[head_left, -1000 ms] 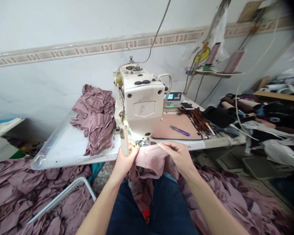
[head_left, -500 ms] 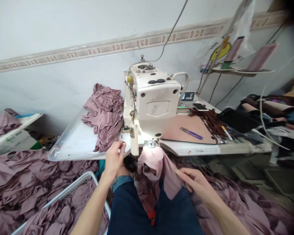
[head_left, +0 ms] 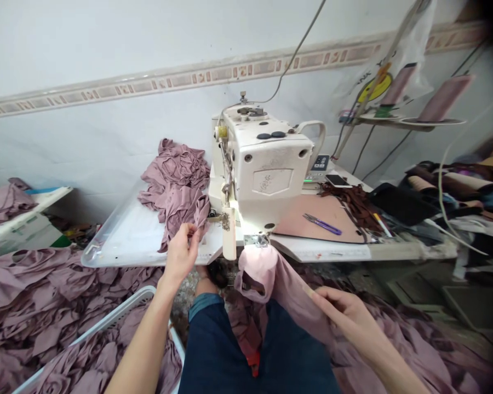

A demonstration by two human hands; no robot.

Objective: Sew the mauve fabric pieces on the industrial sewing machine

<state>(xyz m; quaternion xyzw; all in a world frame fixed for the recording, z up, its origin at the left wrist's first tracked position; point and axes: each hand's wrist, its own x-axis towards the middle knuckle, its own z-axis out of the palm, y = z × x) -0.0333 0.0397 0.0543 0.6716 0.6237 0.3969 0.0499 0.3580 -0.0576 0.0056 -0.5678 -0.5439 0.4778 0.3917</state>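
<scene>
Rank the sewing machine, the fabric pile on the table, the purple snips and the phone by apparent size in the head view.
1. sewing machine
2. fabric pile
3. purple snips and phone: both look similarly small, so they are left unranked.

Crumpled mauve fabric piece [head_left: 267, 273] hangs under sewing machine [head_left: 267, 169].

The person wears dark blue trousers [head_left: 279, 355]. 1 leg has a lighter blue edge [head_left: 204, 302] at its end, like a turned-up cuff. The left arm [head_left: 148, 339] and the right arm [head_left: 378, 350] are bare as far as they show.
</scene>
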